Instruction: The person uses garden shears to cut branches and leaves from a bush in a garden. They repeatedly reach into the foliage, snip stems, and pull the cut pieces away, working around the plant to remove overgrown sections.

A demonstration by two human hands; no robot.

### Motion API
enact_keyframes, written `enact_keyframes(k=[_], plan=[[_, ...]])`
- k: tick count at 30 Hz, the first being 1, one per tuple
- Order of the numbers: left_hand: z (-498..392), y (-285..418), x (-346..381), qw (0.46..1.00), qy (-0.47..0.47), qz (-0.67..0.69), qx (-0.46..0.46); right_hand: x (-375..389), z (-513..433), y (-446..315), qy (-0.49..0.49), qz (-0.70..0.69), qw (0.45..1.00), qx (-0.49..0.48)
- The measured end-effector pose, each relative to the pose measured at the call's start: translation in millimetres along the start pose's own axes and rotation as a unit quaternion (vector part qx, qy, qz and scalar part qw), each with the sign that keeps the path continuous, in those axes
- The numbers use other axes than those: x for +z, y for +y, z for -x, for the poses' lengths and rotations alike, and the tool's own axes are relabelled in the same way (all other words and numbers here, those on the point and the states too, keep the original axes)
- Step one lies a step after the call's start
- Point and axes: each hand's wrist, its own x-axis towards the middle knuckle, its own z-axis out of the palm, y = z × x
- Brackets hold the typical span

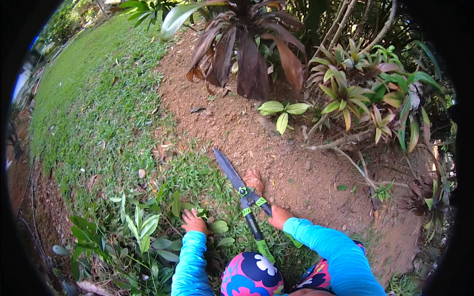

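A pair of hedge shears (230, 169) with dark blades and black-and-green handles lies over the edge between grass and bare soil, its blades together and pointing up and left. My right hand (279, 217) is closed around one handle of the shears, near the pivot. The other handle lies free, its green grip close to my knee. On the left, my left hand (194, 222) rests with fingers spread on leafy green cuttings (142, 227) and grass. A dry brown leaf (254, 181) lies beside the blades on the soil.
Reddish bare soil (222, 118) curves between the lawn (96, 103) and a planted bed. A plant with drooping brown leaves (251, 59) stands at the top. Woody branches (342, 140) with rosettes of leaves reach in from the right. A small stone (142, 173) lies in the grass.
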Motion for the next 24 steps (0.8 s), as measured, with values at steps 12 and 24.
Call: enact_keyframes(k=[12, 24], plan=[[-50.9, 11.5, 52.9, 0.995, 0.069, 0.015, -0.077, -22.5, -38.9, -56.6, -0.042, 0.22, 0.975, 0.008], [-31.4, 10.3, 31.4, 0.995, 0.032, 0.063, -0.074, -292.2, 205.3, -200.5, 0.379, 0.005, 0.893, -0.244]])
